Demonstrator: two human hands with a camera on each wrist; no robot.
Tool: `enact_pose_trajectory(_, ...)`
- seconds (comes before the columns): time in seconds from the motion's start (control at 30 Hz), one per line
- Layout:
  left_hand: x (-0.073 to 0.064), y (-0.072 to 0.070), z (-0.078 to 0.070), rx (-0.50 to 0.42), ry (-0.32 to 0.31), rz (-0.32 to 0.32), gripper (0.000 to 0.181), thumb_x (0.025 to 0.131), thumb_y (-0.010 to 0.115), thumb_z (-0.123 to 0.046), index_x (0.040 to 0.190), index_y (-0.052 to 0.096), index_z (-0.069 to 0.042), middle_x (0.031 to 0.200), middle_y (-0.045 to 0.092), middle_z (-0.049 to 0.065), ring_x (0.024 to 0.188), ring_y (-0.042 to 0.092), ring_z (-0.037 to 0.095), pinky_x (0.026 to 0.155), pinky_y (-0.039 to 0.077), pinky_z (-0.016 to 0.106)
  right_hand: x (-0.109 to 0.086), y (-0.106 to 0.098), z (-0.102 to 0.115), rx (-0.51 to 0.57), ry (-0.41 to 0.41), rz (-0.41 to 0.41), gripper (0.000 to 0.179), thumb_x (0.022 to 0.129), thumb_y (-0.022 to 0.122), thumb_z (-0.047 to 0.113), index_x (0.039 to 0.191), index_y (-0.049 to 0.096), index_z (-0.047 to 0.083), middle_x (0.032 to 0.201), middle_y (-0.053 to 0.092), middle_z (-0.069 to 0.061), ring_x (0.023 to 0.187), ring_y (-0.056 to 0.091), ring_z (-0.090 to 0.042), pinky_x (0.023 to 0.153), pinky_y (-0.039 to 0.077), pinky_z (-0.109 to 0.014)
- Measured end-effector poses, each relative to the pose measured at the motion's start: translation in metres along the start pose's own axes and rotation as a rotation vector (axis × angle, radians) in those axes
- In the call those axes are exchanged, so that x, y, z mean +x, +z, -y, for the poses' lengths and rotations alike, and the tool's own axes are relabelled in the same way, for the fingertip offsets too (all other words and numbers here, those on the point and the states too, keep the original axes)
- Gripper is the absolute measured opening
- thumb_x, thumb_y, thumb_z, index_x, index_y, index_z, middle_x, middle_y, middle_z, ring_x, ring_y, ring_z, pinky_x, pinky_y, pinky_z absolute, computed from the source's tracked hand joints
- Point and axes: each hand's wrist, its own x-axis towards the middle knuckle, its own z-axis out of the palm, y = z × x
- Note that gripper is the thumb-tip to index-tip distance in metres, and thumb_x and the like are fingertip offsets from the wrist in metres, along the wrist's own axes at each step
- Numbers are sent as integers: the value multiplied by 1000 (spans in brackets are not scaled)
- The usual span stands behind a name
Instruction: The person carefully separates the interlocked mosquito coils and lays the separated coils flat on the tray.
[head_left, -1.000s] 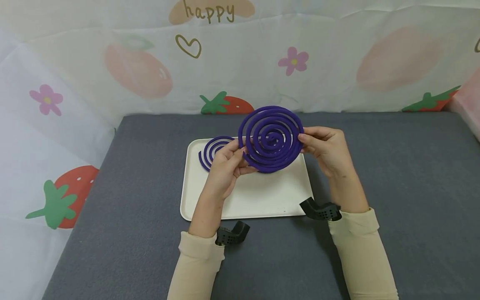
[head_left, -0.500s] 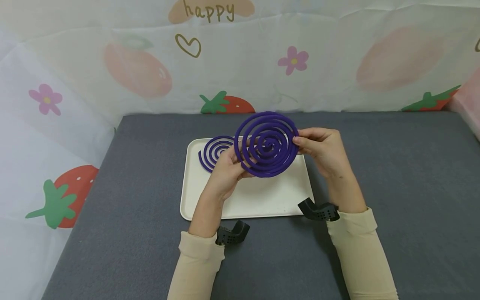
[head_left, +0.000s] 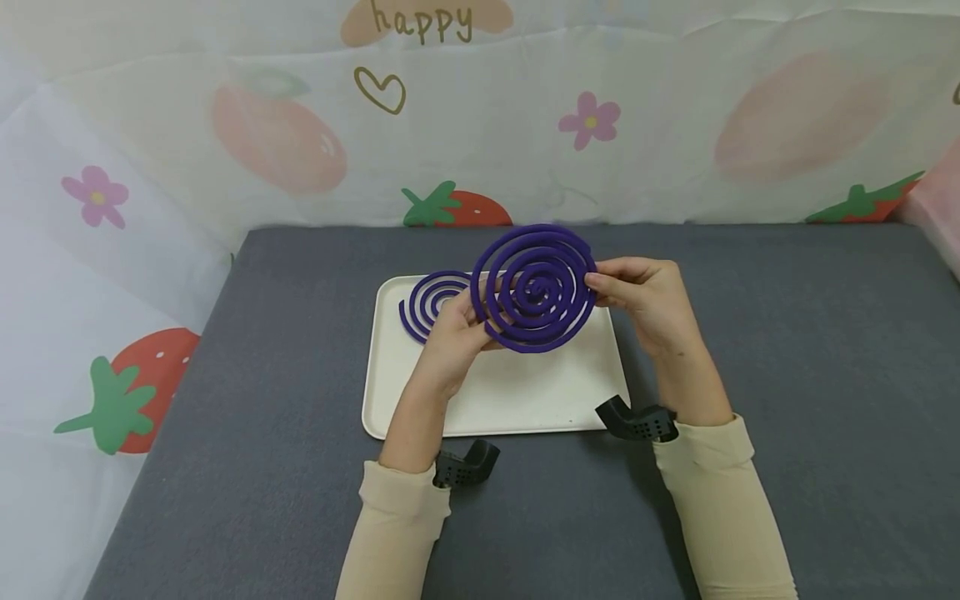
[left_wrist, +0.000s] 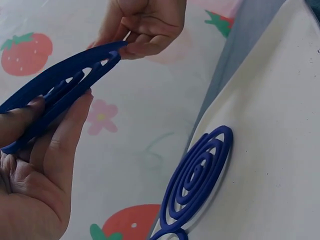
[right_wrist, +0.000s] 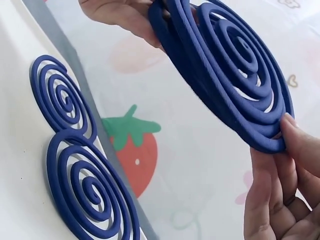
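Observation:
A purple-blue mosquito coil, its windings doubled and nested, is held up above the cream tray. My left hand grips its left side, the thumb on one face and fingers behind; the coil hides some of these fingers. At the right edge, my right hand pinches the rim between thumb and fingers. Seen from the right wrist, the held windings stand slightly apart in layers. Two more spirals, a far mosquito coil and a nearer mosquito coil, lie touching on the tray.
The tray stands on a grey cloth-covered table. Behind it rises a white curtain printed with strawberries and flowers. A black wrist mount sits on the left wrist and another black mount on the right.
Both hands have brought the held coil slightly down and left, and its face has tilted a little. Over the last half second it has hardly moved. The coils on the tray stay put.

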Motion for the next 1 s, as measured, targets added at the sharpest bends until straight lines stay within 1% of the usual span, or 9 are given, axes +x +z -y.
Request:
enact_pose_trajectory(0.1,1,-1,1,-3,-2,-4,25,91,57,3,116,54,3,97,67,4,78,65,10,70,56,29,0,0,0,-18,5,-14,30,84,62,-11,75,75,14,71,69,1,58,61,-9,59,54,-21)
enact_pose_trajectory(0.23,1,-4,1,-26,-3,-1,24,92,56,2,115,55,1,97,67,3,78,65,10,70,57,29,0,0,-1,-18,0,-1,28,84,63,-10,75,75,14,70,69,1,59,61,-9,59,53,-21)
enact_pose_trajectory(0.3,0,-4,0,-45,-2,5,23,92,56,2,115,55,1,95,68,1,78,65,10,70,57,28,0,0,-1,1,-10,12,23,84,65,-8,76,76,12,71,69,0,59,61,-10,59,53,-21)
enact_pose_trajectory(0.47,0,-4,1,-85,6,21,27,92,54,3,119,53,6,91,68,-1,76,66,11,68,57,27,1,-1,-3,57,-54,26,1,79,75,3,79,75,4,71,69,-2,58,61,-10,60,54,-22)
enact_pose_trajectory(0.57,0,-3,0,-104,5,23,28,93,52,5,121,51,7,88,68,-1,75,67,11,67,57,26,0,-2,-5,117,-86,47,3,80,74,2,79,75,5,72,69,-2,58,61,-10,60,54,-22)
enact_pose_trajectory(0.67,0,-2,-1,-141,-11,25,29,93,50,6,122,49,8,87,68,-1,75,67,11,66,57,26,0,-2,-8,265,-106,116,10,83,69,-2,81,75,5,76,70,-4,61,63,-10,62,54,-22)
enact_pose_trajectory(0.77,-1,-2,-4,-174,-24,11,28,93,49,7,121,47,9,84,68,0,72,67,11,63,57,24,0,0,-10,380,-98,186,8,84,68,-2,84,75,2,80,71,-6,63,64,-11,64,55,-22)
enact_pose_trajectory(0.87,-2,-4,-5,-183,-24,0,27,93,48,8,120,47,9,81,68,-1,71,67,10,63,56,24,1,1,-12,398,-89,205,7,83,69,1,85,75,2,82,71,-6,64,64,-11,65,55,-22)
enact_pose_trajectory(1.0,-2,-5,-6,-178,-18,-8,25,92,49,8,117,50,7,81,68,-2,71,67,10,63,56,24,1,2,-12,371,-95,180,7,83,70,0,83,75,3,80,71,-6,63,64,-12,63,55,-22)
